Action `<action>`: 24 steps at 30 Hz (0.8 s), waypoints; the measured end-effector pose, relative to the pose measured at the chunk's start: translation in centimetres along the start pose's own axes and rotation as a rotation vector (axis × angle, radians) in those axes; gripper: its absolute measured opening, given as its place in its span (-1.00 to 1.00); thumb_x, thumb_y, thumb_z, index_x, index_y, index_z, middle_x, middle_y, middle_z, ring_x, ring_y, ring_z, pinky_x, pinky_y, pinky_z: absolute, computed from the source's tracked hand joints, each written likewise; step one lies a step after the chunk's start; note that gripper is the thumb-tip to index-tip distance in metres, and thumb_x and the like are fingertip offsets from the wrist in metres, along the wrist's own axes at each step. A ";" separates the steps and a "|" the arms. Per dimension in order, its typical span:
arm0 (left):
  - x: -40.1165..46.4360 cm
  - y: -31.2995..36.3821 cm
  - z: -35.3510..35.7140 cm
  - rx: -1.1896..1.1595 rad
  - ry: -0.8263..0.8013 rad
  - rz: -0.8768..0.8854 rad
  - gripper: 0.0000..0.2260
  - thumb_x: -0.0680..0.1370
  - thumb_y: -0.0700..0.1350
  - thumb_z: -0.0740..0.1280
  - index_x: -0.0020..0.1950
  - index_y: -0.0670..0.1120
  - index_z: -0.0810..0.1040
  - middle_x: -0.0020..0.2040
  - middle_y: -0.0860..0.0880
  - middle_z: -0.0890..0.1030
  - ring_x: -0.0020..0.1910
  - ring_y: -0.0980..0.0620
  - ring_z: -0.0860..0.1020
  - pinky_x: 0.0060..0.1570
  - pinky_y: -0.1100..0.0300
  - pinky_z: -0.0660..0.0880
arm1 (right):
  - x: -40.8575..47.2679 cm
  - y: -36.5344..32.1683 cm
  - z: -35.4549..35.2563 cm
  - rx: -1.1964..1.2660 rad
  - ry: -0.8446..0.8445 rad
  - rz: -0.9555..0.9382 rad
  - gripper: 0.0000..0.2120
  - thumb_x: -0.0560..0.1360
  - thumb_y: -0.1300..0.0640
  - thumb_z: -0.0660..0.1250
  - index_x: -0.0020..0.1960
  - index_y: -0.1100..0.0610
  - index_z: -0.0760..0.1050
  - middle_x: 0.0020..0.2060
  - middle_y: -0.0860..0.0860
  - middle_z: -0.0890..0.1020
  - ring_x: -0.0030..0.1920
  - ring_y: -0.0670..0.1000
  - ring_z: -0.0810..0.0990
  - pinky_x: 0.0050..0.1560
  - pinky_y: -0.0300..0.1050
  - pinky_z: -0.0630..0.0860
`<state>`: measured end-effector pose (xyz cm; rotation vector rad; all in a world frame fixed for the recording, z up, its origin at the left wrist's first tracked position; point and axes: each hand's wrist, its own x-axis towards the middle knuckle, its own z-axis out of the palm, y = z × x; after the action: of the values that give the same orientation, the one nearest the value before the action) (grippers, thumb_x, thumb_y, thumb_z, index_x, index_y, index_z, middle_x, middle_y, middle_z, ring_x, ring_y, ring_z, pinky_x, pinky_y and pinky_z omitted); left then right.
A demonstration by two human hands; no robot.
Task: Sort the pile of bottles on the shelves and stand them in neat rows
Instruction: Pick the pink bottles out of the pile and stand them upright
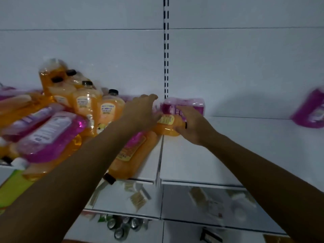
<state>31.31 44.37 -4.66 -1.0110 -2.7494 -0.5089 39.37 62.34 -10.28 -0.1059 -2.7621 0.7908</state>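
left hand: reaching over the pile, fingers curled near the orange bottle's label; grip unclear
right hand: fingers wrapped round orange bottle
orange bottle: at the seam between the two shelf boards, in front of purple bottles standing by the back wall
pile: orange and purple bottles lying jumbled on left shelf
right shelf: one purple bottle tilted at its far right edge
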 end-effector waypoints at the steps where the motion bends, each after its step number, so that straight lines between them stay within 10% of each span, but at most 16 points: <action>1: -0.6 -0.9 -0.2 0.030 0.010 -0.018 -0.53 0.51 0.18 0.29 0.35 0.01 0.38 0.24 -0.09 0.54 0.15 -0.10 0.52 0.12 -0.07 0.49 | 0.6 -0.8 0.5 0.009 -0.009 -0.033 -0.41 0.39 0.01 0.44 0.37 0.03 0.34 0.22 0.02 0.51 0.21 0.06 0.49 0.15 0.11 0.54; 7: -4.0 -4.6 -0.8 0.088 -0.061 -0.164 -0.30 0.45 0.41 0.16 0.46 0.04 0.25 0.35 -0.15 0.43 0.27 -0.23 0.44 0.15 -0.19 0.47 | 3.4 -4.1 3.7 -0.091 -0.057 -0.144 -0.19 0.44 0.01 0.40 0.54 -0.02 0.01 0.41 0.09 0.33 0.41 0.22 0.29 0.31 0.26 0.35; 14: -7.3 -4.7 -1.0 0.014 -0.187 -0.259 -0.11 0.32 0.43 0.32 0.51 0.09 0.06 0.31 -0.15 0.40 0.20 -0.20 0.49 0.07 -0.08 0.54 | 4.4 -5.1 4.8 0.080 -0.108 -0.177 -0.27 0.50 0.06 0.35 0.52 -0.13 0.03 0.18 0.10 0.53 0.15 0.12 0.56 0.16 0.09 0.54; 19: -7.4 -3.6 -1.6 -0.237 -0.077 -0.187 -0.28 0.39 0.19 0.47 0.44 0.01 0.26 0.14 0.10 0.48 0.04 0.10 0.50 -0.19 0.37 0.41 | 3.7 -3.7 3.9 0.122 -0.026 -0.221 -0.34 0.48 0.10 0.38 0.50 -0.10 0.18 0.24 0.12 0.50 0.26 0.14 0.49 0.23 0.17 0.48; 24: -5.2 0.2 -2.3 -0.322 0.084 -0.097 -0.43 0.42 0.16 0.43 0.36 -0.03 0.39 0.11 0.07 0.50 -0.02 0.12 0.49 -0.23 0.40 0.35 | 1.9 -0.7 0.1 0.156 0.100 -0.163 -0.36 0.43 -0.01 0.47 0.43 -0.05 0.30 0.28 0.06 0.48 0.28 0.08 0.46 0.26 0.11 0.49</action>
<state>35.48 40.51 -3.90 -0.8962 -2.7058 -1.0106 37.57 61.98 -9.53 0.1055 -2.5661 0.9253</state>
